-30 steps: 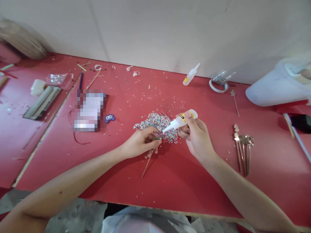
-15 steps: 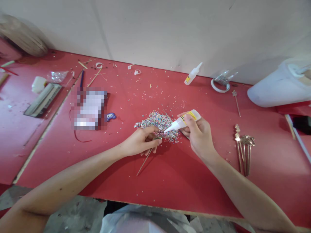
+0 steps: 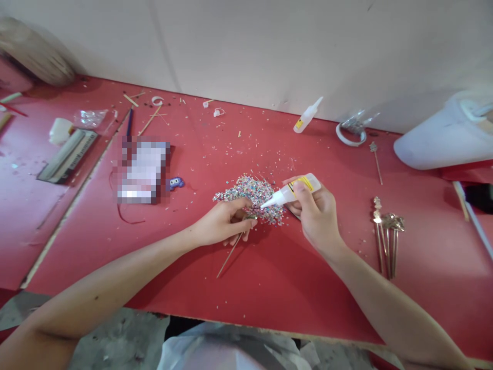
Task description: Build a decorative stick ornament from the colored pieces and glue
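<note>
My left hand [image 3: 217,223] pinches a thin gold hair stick [image 3: 230,255] near its ornamented head. The shaft slants down toward me, and the fingers partly hide the head. In my right hand [image 3: 319,218] is a white glue bottle [image 3: 310,182] with a yellow label, tilted so its nozzle points down-left, close to the fingers of my left hand. Whether the tip touches the ornament I cannot tell. Beneath and behind both hands spreads a pile of small multicoloured rhinestones [image 3: 246,187]. A dark, thin object under my right hand is mostly hidden.
Several gold hair sticks [image 3: 389,241] lie at the right, with a single one [image 3: 377,162] farther back. A second glue bottle [image 3: 307,117] stands near the wall beside a white ring [image 3: 348,141]. A blurred phone-like object [image 3: 142,172] and blue trinket [image 3: 176,183] lie left on the red table [image 3: 185,288].
Both hands keep nearly the same pose, with the glue bottle's tip still near my left fingers. The whole view has shifted very slightly.
</note>
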Action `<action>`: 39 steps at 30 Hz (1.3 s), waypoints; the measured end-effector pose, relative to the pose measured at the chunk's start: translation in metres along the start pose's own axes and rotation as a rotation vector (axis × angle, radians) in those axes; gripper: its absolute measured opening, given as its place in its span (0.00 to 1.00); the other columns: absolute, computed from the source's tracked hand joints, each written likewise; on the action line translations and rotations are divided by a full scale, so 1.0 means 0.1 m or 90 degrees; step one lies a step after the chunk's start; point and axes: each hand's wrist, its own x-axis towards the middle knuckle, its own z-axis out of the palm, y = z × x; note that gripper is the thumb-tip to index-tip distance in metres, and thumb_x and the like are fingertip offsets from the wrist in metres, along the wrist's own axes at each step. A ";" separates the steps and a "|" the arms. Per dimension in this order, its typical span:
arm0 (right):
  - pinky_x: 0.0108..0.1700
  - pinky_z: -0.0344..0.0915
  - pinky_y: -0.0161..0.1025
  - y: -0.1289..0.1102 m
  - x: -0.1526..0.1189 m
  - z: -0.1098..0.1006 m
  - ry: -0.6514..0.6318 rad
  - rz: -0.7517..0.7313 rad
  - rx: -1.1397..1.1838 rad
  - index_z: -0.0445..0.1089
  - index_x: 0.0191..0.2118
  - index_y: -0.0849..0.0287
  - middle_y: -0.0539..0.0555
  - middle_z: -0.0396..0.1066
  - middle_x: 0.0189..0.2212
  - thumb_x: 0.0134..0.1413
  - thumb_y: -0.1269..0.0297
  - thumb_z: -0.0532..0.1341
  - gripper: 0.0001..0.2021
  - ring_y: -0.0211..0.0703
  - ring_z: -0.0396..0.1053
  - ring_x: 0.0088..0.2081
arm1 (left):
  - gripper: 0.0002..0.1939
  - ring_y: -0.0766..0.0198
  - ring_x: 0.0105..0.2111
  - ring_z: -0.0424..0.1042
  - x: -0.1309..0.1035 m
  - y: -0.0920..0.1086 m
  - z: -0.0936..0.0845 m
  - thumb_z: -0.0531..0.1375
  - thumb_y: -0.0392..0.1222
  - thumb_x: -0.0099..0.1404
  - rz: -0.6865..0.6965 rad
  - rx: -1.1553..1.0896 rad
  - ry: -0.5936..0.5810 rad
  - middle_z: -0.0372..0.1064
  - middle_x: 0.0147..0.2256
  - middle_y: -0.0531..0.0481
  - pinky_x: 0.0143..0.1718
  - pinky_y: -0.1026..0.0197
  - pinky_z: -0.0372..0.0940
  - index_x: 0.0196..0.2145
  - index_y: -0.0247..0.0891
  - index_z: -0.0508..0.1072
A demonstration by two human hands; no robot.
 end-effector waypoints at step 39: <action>0.18 0.45 0.34 -0.10 -0.03 -0.03 -0.027 0.004 -0.030 0.69 0.35 0.57 0.42 0.49 0.16 0.58 0.49 0.60 0.15 0.30 0.45 0.16 | 0.08 0.76 0.16 0.62 -0.04 -0.03 -0.01 0.59 0.41 0.66 0.076 -0.024 -0.025 0.71 0.23 0.54 0.19 0.73 0.61 0.40 0.34 0.64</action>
